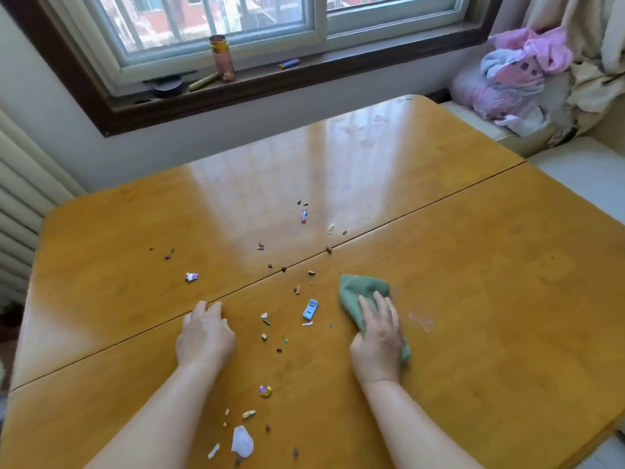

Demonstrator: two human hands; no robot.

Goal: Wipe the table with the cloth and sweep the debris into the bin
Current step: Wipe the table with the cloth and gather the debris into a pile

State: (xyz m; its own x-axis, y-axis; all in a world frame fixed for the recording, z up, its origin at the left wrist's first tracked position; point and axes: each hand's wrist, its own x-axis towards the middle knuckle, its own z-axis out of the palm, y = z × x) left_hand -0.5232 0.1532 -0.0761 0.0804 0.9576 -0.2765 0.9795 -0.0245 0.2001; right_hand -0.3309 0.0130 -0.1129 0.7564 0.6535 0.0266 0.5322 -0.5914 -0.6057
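Observation:
A green cloth (358,289) lies bunched on the wooden table (473,265), right of centre. My right hand (377,336) presses flat on top of it, fingers spread over the cloth. My left hand (204,333) rests on the table with its fingers curled down, holding nothing, beside the seam of the table. Scattered debris lies between and around my hands: a small blue box (310,308), a white paper scrap (242,441), foil wrappers (191,276) and several brown crumbs (283,269). No bin is in view.
A window sill at the back holds a tall jar (223,59) and small items. A radiator (20,211) stands at the left. A sofa with pink and white cloths (521,72) is at the right, past the table's edge.

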